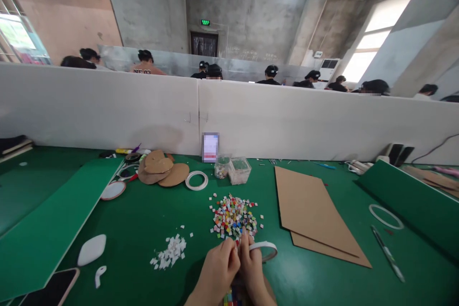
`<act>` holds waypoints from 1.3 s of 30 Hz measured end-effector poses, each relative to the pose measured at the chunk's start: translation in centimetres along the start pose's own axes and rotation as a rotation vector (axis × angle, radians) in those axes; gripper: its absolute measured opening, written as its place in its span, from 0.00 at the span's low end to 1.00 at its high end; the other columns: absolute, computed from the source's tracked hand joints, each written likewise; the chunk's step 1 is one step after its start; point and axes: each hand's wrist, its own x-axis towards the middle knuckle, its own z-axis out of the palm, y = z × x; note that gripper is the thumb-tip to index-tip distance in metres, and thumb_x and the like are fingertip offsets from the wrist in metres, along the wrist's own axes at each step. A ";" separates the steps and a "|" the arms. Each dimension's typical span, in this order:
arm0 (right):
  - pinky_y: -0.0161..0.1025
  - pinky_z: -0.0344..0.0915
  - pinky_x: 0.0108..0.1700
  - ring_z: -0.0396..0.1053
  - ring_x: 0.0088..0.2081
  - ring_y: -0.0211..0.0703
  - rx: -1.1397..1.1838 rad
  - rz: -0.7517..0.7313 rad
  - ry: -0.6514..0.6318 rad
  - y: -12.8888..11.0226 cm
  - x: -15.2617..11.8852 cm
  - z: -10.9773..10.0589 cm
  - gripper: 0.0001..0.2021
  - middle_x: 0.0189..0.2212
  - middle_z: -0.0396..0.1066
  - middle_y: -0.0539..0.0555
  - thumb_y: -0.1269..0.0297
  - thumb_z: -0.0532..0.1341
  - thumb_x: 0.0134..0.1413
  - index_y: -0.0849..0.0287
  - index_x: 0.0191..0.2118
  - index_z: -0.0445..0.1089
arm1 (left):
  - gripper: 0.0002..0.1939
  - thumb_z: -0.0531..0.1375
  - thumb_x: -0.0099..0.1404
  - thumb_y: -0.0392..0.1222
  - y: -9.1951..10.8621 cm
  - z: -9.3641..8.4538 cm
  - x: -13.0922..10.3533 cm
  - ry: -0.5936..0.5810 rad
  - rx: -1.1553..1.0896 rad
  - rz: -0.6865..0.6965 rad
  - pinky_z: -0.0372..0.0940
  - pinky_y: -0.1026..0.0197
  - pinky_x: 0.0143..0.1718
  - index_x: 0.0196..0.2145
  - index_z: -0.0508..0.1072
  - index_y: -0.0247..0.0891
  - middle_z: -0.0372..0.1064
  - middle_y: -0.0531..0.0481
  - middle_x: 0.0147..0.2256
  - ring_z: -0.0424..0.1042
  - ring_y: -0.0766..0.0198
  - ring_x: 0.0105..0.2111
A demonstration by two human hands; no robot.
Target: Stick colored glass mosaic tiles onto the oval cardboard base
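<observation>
My left hand [219,265] and my right hand [251,260] meet at the bottom middle, fingers pinched close together; whatever small thing is between the left fingertips is hidden. A roll of white tape [273,251] sticks out from my right hand's fingers. Just beyond the fingertips lies a pile of small colourful square tiles [233,215]. Below and between my wrists, part of a surface with coloured tiles [231,297] shows, mostly covered by my hands. Left of my hands is a heap of white paper bits [171,252].
Cardboard sheets [311,205] lie to the right, beside a pen [387,253]. Clear containers [239,171], a tape ring [196,180] and cardboard discs [174,174] stand farther back. A phone [53,288] and white case [92,249] are at left. Several people sit beyond the white partition [143,105].
</observation>
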 end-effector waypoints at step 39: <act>0.41 0.65 0.46 0.65 0.48 0.50 -0.121 -0.114 -0.139 2.5 -1.2 0.0 0.27 0.45 0.69 0.58 0.40 0.50 0.48 0.55 0.41 0.72 | 0.12 0.40 0.68 0.43 -1.5 -0.2 0.4 -0.089 0.022 -0.070 0.53 0.66 0.23 0.36 0.60 0.40 0.70 0.50 0.28 0.71 0.61 0.28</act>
